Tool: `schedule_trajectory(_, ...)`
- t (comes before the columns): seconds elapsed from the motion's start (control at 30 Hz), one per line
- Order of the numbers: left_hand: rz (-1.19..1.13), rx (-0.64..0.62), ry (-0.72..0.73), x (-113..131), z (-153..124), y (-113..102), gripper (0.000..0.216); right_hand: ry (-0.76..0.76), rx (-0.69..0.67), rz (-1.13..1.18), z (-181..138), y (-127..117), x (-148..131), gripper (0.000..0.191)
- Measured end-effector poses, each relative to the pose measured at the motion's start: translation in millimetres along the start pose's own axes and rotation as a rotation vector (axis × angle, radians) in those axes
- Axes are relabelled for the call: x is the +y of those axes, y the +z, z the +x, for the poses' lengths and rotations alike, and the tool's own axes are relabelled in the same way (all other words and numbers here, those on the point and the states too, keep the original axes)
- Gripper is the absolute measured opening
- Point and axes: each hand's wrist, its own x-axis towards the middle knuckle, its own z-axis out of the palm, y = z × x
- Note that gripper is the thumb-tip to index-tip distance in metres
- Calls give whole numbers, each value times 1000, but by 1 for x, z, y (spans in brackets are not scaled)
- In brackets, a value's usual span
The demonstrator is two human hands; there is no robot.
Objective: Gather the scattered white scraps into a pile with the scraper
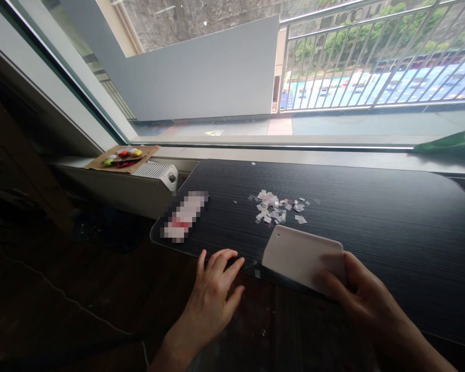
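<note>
My right hand (356, 289) grips one end of a flat white plate-like scraper (302, 253), thumb on its upper face. The scraper is held over the near edge of the black table (372, 206), with a small hole in its far left corner. Beyond it lies a loose heap of small white and clear scraps (271, 204), some scattered to the right. My left hand (217, 284) is empty at the table's front edge, fingers spread and slightly bent. One small clear scrap (257, 274) lies near the edge between my hands.
A blurred-out pink and white item (186, 214) lies at the table's left end. Farther left, a cardboard piece (101, 161) with colourful small objects rests on the ledge beside a white radiator (157, 174). Green cloth (449, 144) sits by the window at right. A cable (81, 308) runs across the dark floor.
</note>
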Motion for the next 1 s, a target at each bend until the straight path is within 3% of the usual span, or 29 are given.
schedule_trajectory(0.27,2,-5,7,-2,0,0,46,-65,-80,-96,-15,6,9,23)
schedule_trajectory(0.37,13,-7,19,-5,0,2,44,-234,-110,-169,-21,-1,19,16)
schedule_trajectory(0.43,23,-8,33,-7,-1,3,45,-376,-31,-227,-18,-12,22,14)
schedule_trajectory(0.5,35,10,52,-9,0,4,46,-427,143,-334,-7,-25,21,13)
schedule_trajectory(0.57,46,52,70,-11,1,5,43,-384,311,-459,7,-36,16,14)
schedule_trajectory(0.67,57,141,96,-13,4,8,34,-275,421,-568,28,-46,11,20)
schedule_trajectory(0.8,67,216,136,-17,9,11,29,-266,407,-537,39,-44,15,19)
schedule_trajectory(1.0,63,208,144,-25,8,20,31,-196,327,-376,20,-42,10,16)
